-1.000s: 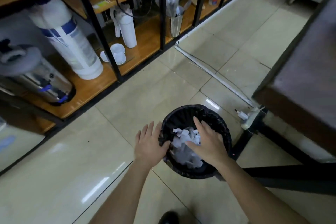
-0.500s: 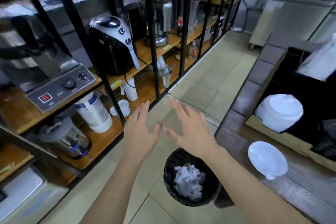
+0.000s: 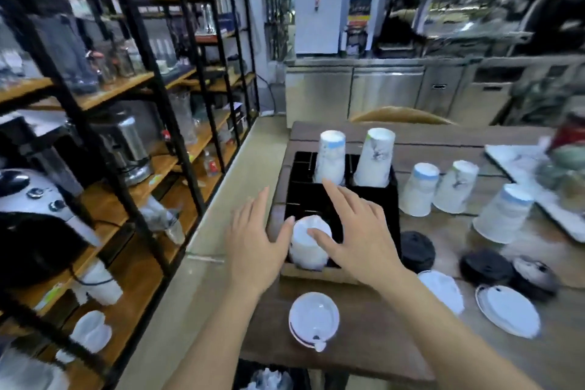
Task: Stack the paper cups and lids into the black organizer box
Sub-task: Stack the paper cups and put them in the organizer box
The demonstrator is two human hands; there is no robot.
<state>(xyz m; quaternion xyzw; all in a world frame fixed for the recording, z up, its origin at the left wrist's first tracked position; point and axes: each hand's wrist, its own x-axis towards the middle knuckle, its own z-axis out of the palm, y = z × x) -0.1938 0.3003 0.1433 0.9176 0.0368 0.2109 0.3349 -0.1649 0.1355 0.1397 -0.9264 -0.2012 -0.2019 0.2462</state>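
The black organizer box (image 3: 384, 196) stands on the wooden table. Two upside-down stacks of paper cups (image 3: 330, 157) (image 3: 373, 157) fill its far slots, and a white stack (image 3: 308, 242) sits in its near-left slot. My left hand (image 3: 253, 241) hovers open at the box's left side, thumb by that white stack. My right hand (image 3: 357, 231) is spread open over the box, thumb touching the same stack. Loose cup stacks (image 3: 418, 188) (image 3: 454, 187) (image 3: 501, 214) stand to the right. White lids (image 3: 313, 318) (image 3: 508, 310) and black lids (image 3: 418, 250) (image 3: 486, 267) lie on the table.
Black-framed wooden shelves (image 3: 133, 85) with appliances run along the left, across a tiled aisle (image 3: 221, 199). A black bin (image 3: 269, 378) with crumpled paper sits under the table's near edge. A tray with jars (image 3: 550, 174) is at the far right. Steel counters (image 3: 386, 92) stand behind.
My view has swung up from the bin on the floor to the table. Both hands rose from the bin and now hover over the organizer box, holding nothing.
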